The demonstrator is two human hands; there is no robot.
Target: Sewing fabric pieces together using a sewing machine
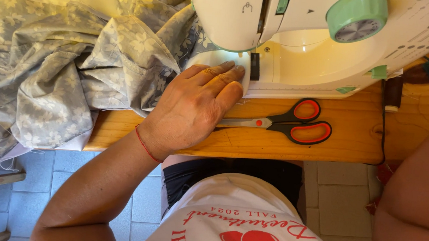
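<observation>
On the wooden table point(349, 133), seen from above, the left hand point(194, 108) lies flat, palm down, against the free arm of a white sewing machine point(296, 34). Its fingers point(224, 77) are stretched out and close together, the tips resting on the pale curved end of the machine bed, just below the needle housing; the hand is spread open and pressing, with nothing clasped in it. A thin red cord point(146, 145) circles the wrist. Grey floral fabric point(73, 65) is heaped to the left of the hand, touching its back edge and running under the machine's head; part of the cloth hangs over the table's near edge. Scissors with red-and-black handles point(287, 123) lie on the table just right of the hand, the blades pointing towards it and partly hidden beneath the palm. A green dial point(357, 16) sits on the machine's front. The right forearm point(422, 198) enters at the lower right; its hand is out of frame, so its grip cannot be told. Grey floor tiles point(338, 195) show below the table.
</observation>
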